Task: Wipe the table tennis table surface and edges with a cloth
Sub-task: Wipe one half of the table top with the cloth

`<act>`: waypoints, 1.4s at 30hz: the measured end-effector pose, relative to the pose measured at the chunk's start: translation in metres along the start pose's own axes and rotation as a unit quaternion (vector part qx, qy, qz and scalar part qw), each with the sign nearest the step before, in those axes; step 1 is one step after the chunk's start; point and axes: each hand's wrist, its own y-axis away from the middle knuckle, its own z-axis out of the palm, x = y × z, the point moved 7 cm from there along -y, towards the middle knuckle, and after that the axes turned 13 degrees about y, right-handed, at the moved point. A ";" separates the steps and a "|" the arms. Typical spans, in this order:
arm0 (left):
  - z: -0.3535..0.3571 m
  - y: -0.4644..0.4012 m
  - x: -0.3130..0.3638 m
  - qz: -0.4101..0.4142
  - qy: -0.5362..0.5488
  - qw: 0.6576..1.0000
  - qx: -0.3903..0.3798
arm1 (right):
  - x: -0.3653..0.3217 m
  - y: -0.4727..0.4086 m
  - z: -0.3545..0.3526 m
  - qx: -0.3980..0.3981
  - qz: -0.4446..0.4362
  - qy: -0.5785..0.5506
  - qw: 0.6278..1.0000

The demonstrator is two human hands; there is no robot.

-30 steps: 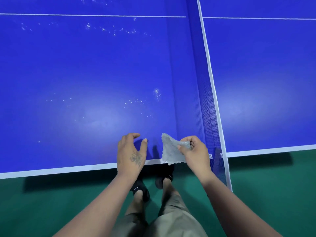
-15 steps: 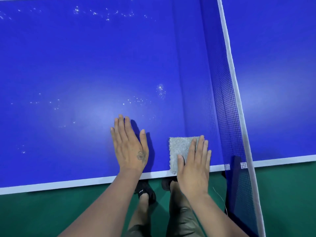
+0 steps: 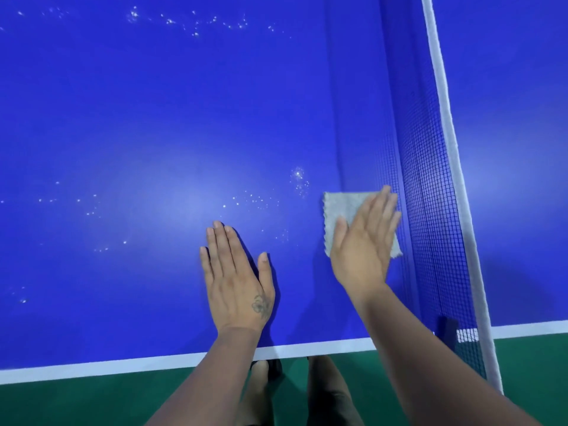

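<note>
Two hands lie flat on the blue worktop (image 3: 123, 133), fingers straight. The right hand (image 3: 364, 245) presses down on a pale grey cloth (image 3: 338, 207), which lies spread on the surface just beside the net (image 3: 436, 210), a little in from the white edge line (image 3: 307, 348). The left hand (image 3: 235, 276), marked with a small tattoo near the wrist, rests palm down on bare surface near the cloth, holding nothing. Scattered water droplets (image 3: 298, 176) glint just left of the cloth and farther across the worktop. Green floor (image 3: 76, 401) shows below the edge.
</note>
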 end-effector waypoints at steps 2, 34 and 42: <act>0.000 -0.001 -0.001 0.000 -0.001 1.000 0.002 | -0.030 -0.030 -0.013 0.020 -0.012 -0.013 1.000; -0.026 -0.247 0.082 0.115 0.177 0.974 0.084 | -0.094 -0.081 -0.036 0.050 -0.074 -0.031 0.996; -0.001 -0.283 0.098 0.102 0.066 0.992 0.042 | -0.038 -0.017 -0.013 0.030 -0.131 -0.015 0.991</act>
